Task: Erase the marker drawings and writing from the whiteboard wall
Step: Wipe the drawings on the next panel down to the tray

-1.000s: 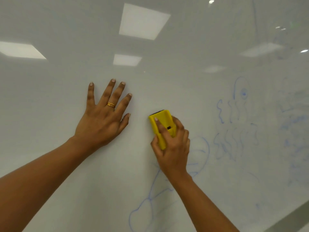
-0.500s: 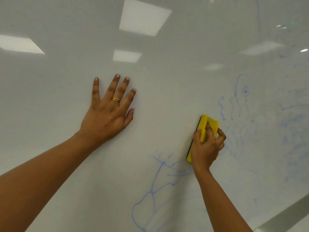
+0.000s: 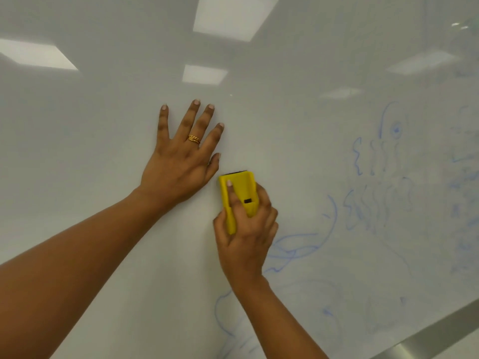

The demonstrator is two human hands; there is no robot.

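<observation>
A glossy whiteboard wall [image 3: 103, 151] fills the view. My right hand [image 3: 246, 234] grips a yellow eraser [image 3: 242, 193] and holds it flat against the board, just below and right of my left hand. My left hand [image 3: 181, 161] lies flat on the board with fingers spread, a gold ring on one finger. Blue marker drawings remain: looping lines [image 3: 298, 247] right of my right hand, a squid-like figure [image 3: 378, 182] further right, and faint curves [image 3: 225, 320] low beside my right forearm.
Smudged blue writing [image 3: 464, 193] covers the far right of the board. A grey metal frame edge [image 3: 440, 332] runs along the lower right corner. Ceiling lights reflect in the upper board [image 3: 233, 19].
My right hand swept the eraser right to the looping drawing, then back left to beside my left hand. Part of the drawing's upper lines is wiped away. My left hand stayed flat on the board.
</observation>
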